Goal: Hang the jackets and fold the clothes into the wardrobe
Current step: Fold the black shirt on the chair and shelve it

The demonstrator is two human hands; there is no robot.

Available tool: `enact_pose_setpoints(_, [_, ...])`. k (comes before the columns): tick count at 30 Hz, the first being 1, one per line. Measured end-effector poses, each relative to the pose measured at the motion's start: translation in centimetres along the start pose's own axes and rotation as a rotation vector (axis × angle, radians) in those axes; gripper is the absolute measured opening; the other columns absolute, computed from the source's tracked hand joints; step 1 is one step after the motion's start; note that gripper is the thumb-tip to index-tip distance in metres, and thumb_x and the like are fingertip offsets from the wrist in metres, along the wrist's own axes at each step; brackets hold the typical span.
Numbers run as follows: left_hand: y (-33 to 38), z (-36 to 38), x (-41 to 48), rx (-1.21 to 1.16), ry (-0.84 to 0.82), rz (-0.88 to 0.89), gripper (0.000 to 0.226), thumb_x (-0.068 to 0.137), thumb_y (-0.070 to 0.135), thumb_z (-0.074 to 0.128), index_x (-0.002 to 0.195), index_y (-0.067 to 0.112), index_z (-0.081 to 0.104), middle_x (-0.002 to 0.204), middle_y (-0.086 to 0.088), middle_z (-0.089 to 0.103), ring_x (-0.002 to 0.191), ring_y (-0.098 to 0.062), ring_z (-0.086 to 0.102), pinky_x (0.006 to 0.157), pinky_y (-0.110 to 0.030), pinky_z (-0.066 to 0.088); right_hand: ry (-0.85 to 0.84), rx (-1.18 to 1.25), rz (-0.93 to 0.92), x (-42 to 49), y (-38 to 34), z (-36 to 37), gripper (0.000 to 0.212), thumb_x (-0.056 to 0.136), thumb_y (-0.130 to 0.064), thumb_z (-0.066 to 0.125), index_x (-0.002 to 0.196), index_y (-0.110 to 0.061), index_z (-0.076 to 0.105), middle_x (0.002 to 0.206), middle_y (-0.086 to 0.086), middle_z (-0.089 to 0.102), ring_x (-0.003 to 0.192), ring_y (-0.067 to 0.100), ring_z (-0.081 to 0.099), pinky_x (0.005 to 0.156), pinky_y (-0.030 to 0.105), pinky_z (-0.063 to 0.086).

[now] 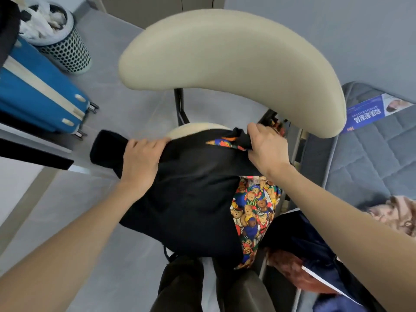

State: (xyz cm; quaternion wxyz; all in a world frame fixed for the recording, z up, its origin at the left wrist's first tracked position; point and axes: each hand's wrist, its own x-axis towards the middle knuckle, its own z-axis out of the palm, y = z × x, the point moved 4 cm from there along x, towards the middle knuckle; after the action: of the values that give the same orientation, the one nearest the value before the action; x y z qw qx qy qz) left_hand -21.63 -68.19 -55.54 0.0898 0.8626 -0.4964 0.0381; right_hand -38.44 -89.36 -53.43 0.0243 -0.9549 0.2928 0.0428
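**Lift the jacket evenly by both shoulders**

Just above the dark trousers [177, 287], the black jacket [193, 199] with its bear-print lining [254, 212] lies draped over the chair seat [191, 129]. The left hand [139, 163] curls round cloth by one sleeve, and the right hand [265, 147] pinches a bunched edge opposite. Best to lift level, clear of the backrest [225, 57], so it hangs straight.

Your black garment [191, 194] lies spread flat over the seat [191, 128], one sleeve hanging out past the left edge. A bright bear print [252, 212] shows beneath its right side and at the bunched top edge; lining or separate piece, you can't tell. Navy clothes [304, 239] lie just right.
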Motion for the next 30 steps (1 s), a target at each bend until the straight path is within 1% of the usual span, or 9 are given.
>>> enact_pose_setpoints(7, [0.3,3.2,-9.9,0.095,-0.351,0.119,0.083,0.06,-0.006,0.079,0.136,0.015,0.054,0.077,-0.003,0.065,0.07,-0.026,0.062,0.078,-0.041,0.053,-0.287,-0.02,0.041,-10.2,-1.5,5.6,0.061,0.077,-0.026,0.07,0.127,-0.02,0.036,0.104,0.002,0.052,0.09,0.025,0.058,0.05,0.03,0.032])
enact_pose_setpoints(10, [0.4,4.0,-12.9,0.179,-0.579,0.089,0.096,0.075,0.009,0.072,0.152,0.03,0.019,0.091,0.001,0.06,0.076,-0.019,0.06,0.062,-0.031,0.045,-0.429,-0.106,0.153,-13.6,-2.2,7.8,0.078,0.08,-0.036,0.07,0.141,-0.025,0.022,0.125,0.006,0.041,0.099,0.027,0.053,0.054,0.033,0.038])
enact_pose_setpoints(13, [0.5,5.1,-14.8,0.225,-0.683,0.078,0.098,0.088,0.018,0.06,0.15,0.037,-0.013,0.1,0.002,0.053,0.083,-0.016,0.057,0.059,-0.029,0.036,-0.596,-0.121,0.256,-15.9,-2.1,10.2,0.092,0.086,-0.051,0.061,0.152,-0.034,-0.001,0.153,0.017,0.015,0.118,0.035,0.044,0.069,0.035,0.048])
enact_pose_setpoints(18, [1.1,7.1,-16.6,0.111,-0.885,-0.024,0.095,0.089,0.024,0.061,0.151,0.04,-0.009,0.11,-0.002,0.052,0.095,-0.018,0.056,0.072,-0.031,0.046,-0.794,-0.099,0.366,-17.1,-1.4,12.6,0.094,0.091,-0.063,0.047,0.147,-0.04,-0.024,0.158,0.026,-0.007,0.126,0.039,0.038,0.077,0.032,0.043])
enact_pose_setpoints(21, [1.1,7.8,-17.5,-0.007,-0.997,-0.07,0.101,0.079,0.048,0.07,0.151,0.039,0.001,0.127,-0.005,0.033,0.111,-0.019,0.041,0.082,-0.031,0.049,-1.001,-0.015,0.409,-17.2,-0.9,13.4,0.109,0.087,-0.055,0.061,0.142,-0.043,-0.033,0.156,0.028,-0.013,0.127,0.04,0.041,0.092,0.038,0.043])
enact_pose_setpoints(23, [1.3,7.7,-17.1,-0.084,-0.94,-0.111,0.091,0.076,0.063,0.066,0.149,0.036,0.019,0.13,-0.004,0.025,0.114,-0.019,0.034,0.083,-0.03,0.049,-1.108,-0.003,0.366,-16.8,-0.7,13.4,0.12,0.083,-0.041,0.071,0.143,-0.04,-0.033,0.157,0.029,-0.001,0.125,0.039,0.047,0.092,0.038,0.044])
enact_pose_setpoints(26, [2.1,7.2,-14.9,-0.16,-0.644,-0.136,0.065,0.087,0.062,0.05,0.141,0.028,0.041,0.139,-0.005,0.025,0.122,-0.021,0.034,0.087,-0.032,0.049,-1.021,0.03,0.268,-14.8,-0.5,12.4,0.11,0.078,-0.043,0.073,0.153,-0.034,-0.006,0.145,0.016,0.037,0.126,0.037,0.045,0.094,0.041,0.042])
enact_pose_setpoints(28, [3.2,7.8,-13.3,-0.186,-0.571,-0.144,0.065,0.09,0.058,0.046,0.148,0.033,0.029,0.152,-0.007,0.012,0.137,-0.03,0.021,0.1,-0.045,0.044,-0.789,0.081,0.195,-12.9,-0.7,11.5,0.096,0.078,-0.049,0.071,0.151,-0.036,0.01,0.148,0.013,0.028,0.134,0.041,0.028,0.104,0.051,0.034])
enact_pose_setpoints(30, [4.7,9.3,-12.0,-0.2,-0.627,-0.157,0.076,0.087,0.066,0.045,0.15,0.044,0.008,0.158,-0.003,-0.011,0.144,-0.038,-0.005,0.107,-0.065,0.025,-0.605,0.164,0.108,-11.3,-1.6,11.1,0.096,0.078,-0.053,0.07,0.15,-0.044,0.006,0.158,0.007,0.007,0.141,0.045,0.007,0.109,0.066,0.018])
